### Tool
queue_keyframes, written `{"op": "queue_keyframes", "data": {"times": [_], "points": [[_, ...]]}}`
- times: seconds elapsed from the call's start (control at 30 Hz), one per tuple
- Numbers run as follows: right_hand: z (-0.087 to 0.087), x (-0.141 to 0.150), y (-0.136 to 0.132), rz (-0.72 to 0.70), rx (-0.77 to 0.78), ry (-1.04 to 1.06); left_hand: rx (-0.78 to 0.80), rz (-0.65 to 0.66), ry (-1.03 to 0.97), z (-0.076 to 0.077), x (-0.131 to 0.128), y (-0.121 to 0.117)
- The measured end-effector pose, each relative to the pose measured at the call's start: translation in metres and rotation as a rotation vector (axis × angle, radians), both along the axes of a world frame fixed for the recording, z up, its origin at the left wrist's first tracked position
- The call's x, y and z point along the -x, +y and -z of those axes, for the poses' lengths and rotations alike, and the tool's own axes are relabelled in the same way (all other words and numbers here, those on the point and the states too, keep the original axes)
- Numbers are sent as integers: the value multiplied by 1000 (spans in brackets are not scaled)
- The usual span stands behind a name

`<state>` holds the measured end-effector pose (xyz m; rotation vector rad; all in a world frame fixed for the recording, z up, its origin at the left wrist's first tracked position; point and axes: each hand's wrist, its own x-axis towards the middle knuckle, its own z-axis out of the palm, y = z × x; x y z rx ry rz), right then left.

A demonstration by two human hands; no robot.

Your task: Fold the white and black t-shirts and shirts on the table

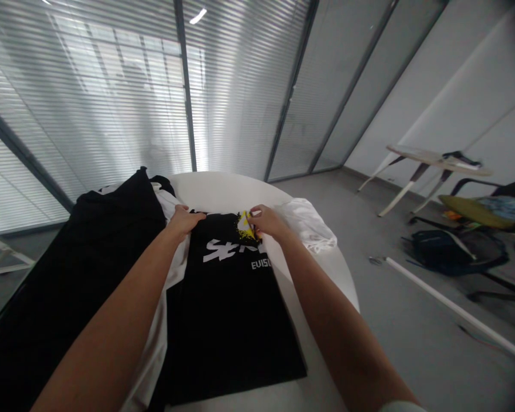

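Observation:
A black T-shirt (232,326) with white lettering and a yellow splash print lies folded into a long panel on the round white table (223,186). Its far end is doubled back, partly covering the lettering. My left hand (183,222) is closed at the far left corner of the shirt, thumb pointing right along the edge. At the far right corner, by the yellow print, my right hand (266,222) pinches the cloth. The fingertips of both hands are partly hidden.
A heap of black clothing (86,263) with white cloth beneath covers the table's left side. Crumpled white fabric (309,223) sits at the right edge. Beyond are a glass partition with blinds, a small table (438,159), a chair (489,214) and a white pole (450,306) on the floor.

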<state>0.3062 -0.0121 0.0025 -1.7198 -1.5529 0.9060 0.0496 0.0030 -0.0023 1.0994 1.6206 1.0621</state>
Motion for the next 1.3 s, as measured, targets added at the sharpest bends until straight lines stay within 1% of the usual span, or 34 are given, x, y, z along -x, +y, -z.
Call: {"op": "queue_keyframes", "data": {"times": [0.07,0.2,0.3,0.37,0.43,0.5,0.6,0.7,0.77,0.87,0.93,1.03,1.1,1.17,1.23,1.3], "points": [[2,1,1,15,-47,66,33,30,-92,-5,-1,-2],[13,2,7,151,-132,111,59,159,-238,-13,0,-6],[22,1,11,202,-174,106,79,249,-200,-16,5,-9],[26,-1,13,192,-194,79,80,296,-129,-16,8,-11],[29,-2,14,176,-210,36,76,315,-78,-18,8,-12],[29,-4,14,167,-220,-8,81,285,-65,-19,5,-13],[29,-5,13,151,-234,-59,112,155,-56,-20,0,-12],[25,-4,11,129,-215,-112,148,72,12,-14,-2,-6],[21,-2,8,122,-192,-172,147,89,109,-7,0,-2],[15,4,3,135,-184,-305,84,173,287,-1,4,0],[13,8,1,125,-200,-386,31,234,354,-2,5,-3],[14,11,1,84,-211,-429,-7,285,365,-8,4,-8],[15,11,1,91,-195,-426,8,271,359,-10,3,-9],[15,12,0,114,-174,-462,17,217,404,-13,3,-8],[13,14,-3,125,-163,-522,-42,135,552,-15,2,-8],[12,19,-8,153,-188,-588,-170,61,746,-20,-2,-10]]}}
